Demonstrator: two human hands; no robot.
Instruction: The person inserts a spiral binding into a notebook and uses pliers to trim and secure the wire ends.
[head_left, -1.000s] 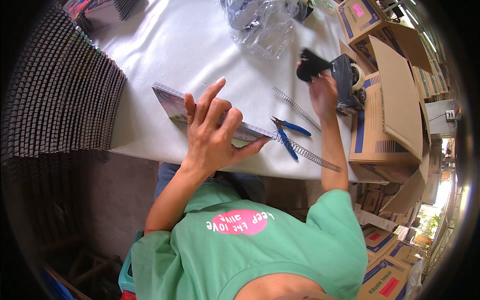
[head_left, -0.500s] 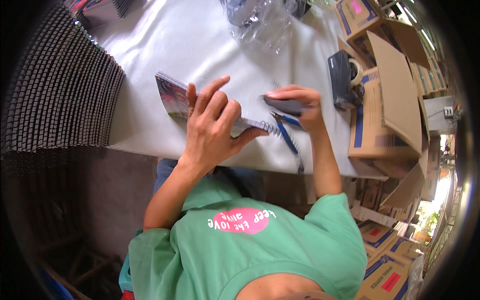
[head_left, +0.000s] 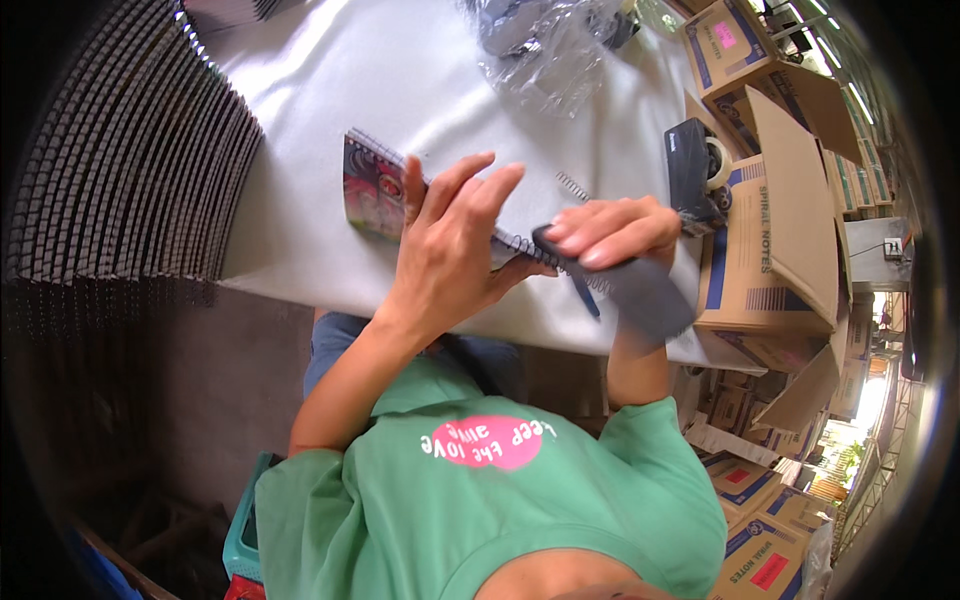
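My left hand (head_left: 445, 235) is closed around a spiral notebook (head_left: 372, 188) with a picture cover, held on edge over the table, some fingers raised. A black wire coil (head_left: 522, 245) runs along the notebook's spine and sticks out past its right end. My right hand (head_left: 625, 230) grips a dark grey paddle-shaped thing (head_left: 650, 300), blurred, its kind unclear. Its narrow end is at the coil's protruding end; whether they touch I cannot tell. Beneath, blue-handled pliers (head_left: 587, 297) lie mostly hidden. A short loose piece of coil (head_left: 572, 185) rests on the table beyond my right hand.
Tall stacks of spiral-bound notebooks (head_left: 130, 160) stand at the left. Clear plastic wrap (head_left: 545, 65) lies at the far side of the white-covered table (head_left: 310, 240). On the right are a black tape dispenser (head_left: 690, 170) and open cardboard boxes (head_left: 755, 240).
My right hand has swung the paddle-shaped thing round, its broad end now toward me and its narrow end at the coil. It now covers most of the pliers. My left hand keeps the notebook.
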